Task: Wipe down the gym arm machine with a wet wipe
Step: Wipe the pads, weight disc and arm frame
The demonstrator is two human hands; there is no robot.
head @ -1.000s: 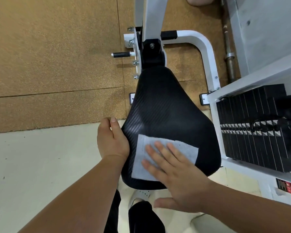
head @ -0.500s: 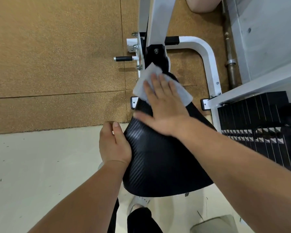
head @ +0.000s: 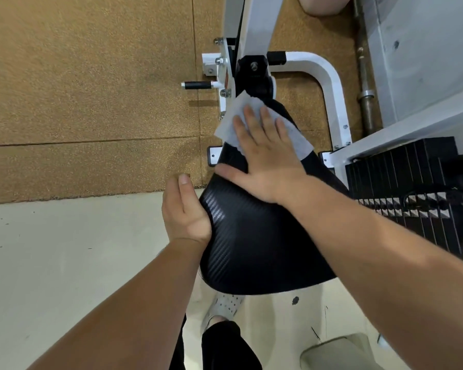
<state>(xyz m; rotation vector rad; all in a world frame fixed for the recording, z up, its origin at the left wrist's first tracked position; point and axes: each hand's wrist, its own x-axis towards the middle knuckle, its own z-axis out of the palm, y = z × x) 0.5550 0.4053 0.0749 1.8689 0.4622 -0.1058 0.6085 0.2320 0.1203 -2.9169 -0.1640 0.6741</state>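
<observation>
The gym machine's black textured seat pad (head: 254, 249) fills the middle of the view, mounted on a white steel frame (head: 329, 84). A white wet wipe (head: 231, 121) lies over the pad's narrow far end. My right hand (head: 265, 156) presses flat on the wipe with straight, spread fingers. My left hand (head: 185, 212) grips the pad's left edge, thumb up along the rim and fingers hidden under it.
A black weight stack (head: 412, 193) stands at the right inside the white frame. A barbell (head: 364, 76) lies on the brown rubber floor at the back right. A small black handle peg (head: 197, 84) sticks out left of the frame. My shoe (head: 225, 305) shows below the pad.
My right hand slid the wipe from the pad's near wide part up to its narrow far end a second ago and has stayed there since. My left hand kept its grip.
</observation>
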